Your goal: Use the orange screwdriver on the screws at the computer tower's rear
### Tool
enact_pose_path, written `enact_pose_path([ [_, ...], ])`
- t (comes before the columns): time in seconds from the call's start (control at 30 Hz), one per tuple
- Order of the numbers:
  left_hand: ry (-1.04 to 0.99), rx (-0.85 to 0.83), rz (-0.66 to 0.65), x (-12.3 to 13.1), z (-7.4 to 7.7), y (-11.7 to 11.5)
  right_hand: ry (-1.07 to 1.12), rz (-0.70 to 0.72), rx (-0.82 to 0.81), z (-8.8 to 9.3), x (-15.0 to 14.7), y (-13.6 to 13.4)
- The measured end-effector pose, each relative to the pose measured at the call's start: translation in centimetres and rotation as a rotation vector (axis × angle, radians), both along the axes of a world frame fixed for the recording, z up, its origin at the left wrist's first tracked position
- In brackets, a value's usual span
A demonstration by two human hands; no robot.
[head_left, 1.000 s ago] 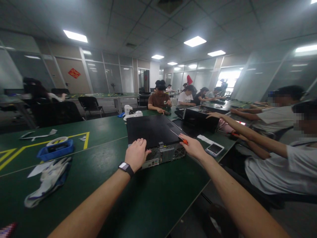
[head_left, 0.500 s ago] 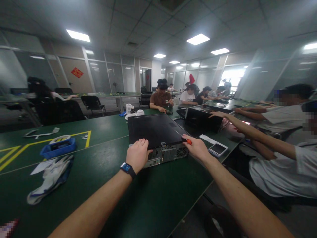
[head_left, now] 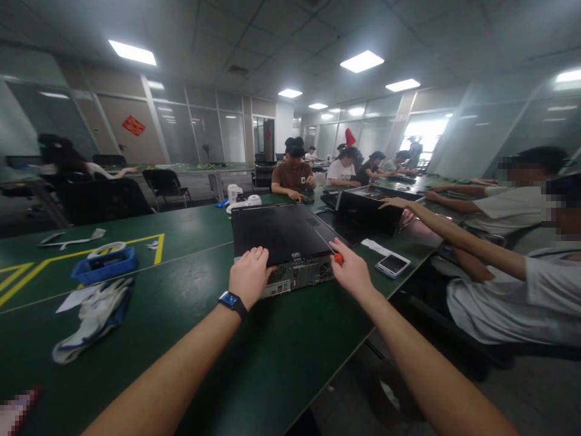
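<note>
A black desktop computer case (head_left: 276,227) lies flat on the green table, its rear panel with ports and vent grilles facing me. My left hand (head_left: 249,272) grips the near left corner, fingers on top of the cover and thumb down at the rear panel. At the near right corner, my right hand (head_left: 353,269) is closed around a screwdriver (head_left: 338,258) with an orange handle. Its shaft is mostly hidden, and whether the tip touches the case I cannot tell.
Left on the table (head_left: 181,327) are a blue tray (head_left: 106,266) holding a tape roll, and work gloves (head_left: 97,318). A phone-like device (head_left: 393,264) lies at right. Beyond it, a co-worker's hand (head_left: 394,203) touches another open case (head_left: 367,212). White items (head_left: 240,198) stand behind.
The view has shifted slightly, so the scene sits a little further left and higher. Both hands keep their places at the case's near corners.
</note>
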State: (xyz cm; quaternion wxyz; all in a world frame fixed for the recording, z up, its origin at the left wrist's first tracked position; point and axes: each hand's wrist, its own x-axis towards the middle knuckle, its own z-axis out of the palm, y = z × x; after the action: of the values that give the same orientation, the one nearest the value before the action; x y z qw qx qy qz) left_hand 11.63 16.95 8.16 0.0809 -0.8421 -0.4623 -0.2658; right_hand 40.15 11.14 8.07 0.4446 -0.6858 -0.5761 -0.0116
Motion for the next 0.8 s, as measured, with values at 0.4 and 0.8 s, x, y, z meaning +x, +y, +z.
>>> enact_pose_path([
  [0.4,0.018,0.023,-0.009,-0.1,-0.1,0.0,0.592,0.136,-0.088,-2.5,-12.0,0.2],
  [0.8,0.02,0.025,-0.009,-0.1,0.1,-0.1,0.853,0.191,-0.227,-3.2,-13.0,1.2],
])
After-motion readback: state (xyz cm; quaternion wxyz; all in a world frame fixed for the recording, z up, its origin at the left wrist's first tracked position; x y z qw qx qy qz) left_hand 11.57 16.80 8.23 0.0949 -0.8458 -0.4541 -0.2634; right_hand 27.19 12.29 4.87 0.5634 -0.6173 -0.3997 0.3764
